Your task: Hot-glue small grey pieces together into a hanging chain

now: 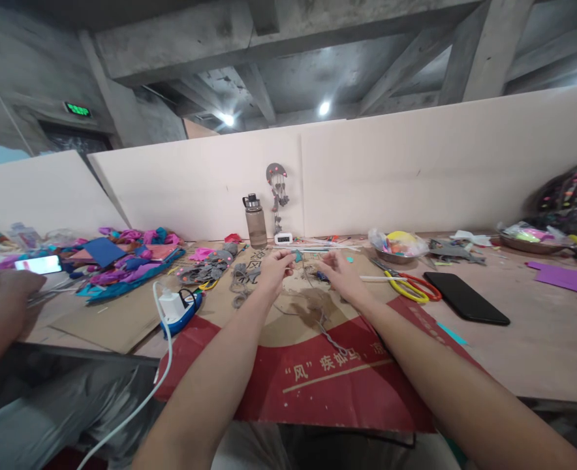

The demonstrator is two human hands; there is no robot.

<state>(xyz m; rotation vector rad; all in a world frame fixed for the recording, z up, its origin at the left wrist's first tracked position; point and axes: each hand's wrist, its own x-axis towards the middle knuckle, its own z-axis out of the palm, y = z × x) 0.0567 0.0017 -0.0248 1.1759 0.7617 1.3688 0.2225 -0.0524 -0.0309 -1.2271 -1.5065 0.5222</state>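
Over the cardboard, my left hand (275, 267) pinches a small teal felt-like piece (297, 256) between thumb and fingertips. Just to its right, my right hand (338, 269) has its fingers drawn together; what they hold, if anything, is too small to make out. Loose grey yarn (324, 314) trails below and between both hands onto a red and tan cardboard sheet (337, 391). More grey yarn (240, 287) lies in a tangle left of my left hand, beside a pile of grey felt pieces (205, 269).
Scissors with yellow and red handles (410, 288) and a black phone (465, 297) lie at right. A water bottle (256, 223), white timer (283, 239) and bowl (397, 256) stand behind. At left are a power strip (183, 314) and another person's hand (17, 287) near a lit phone (38, 264).
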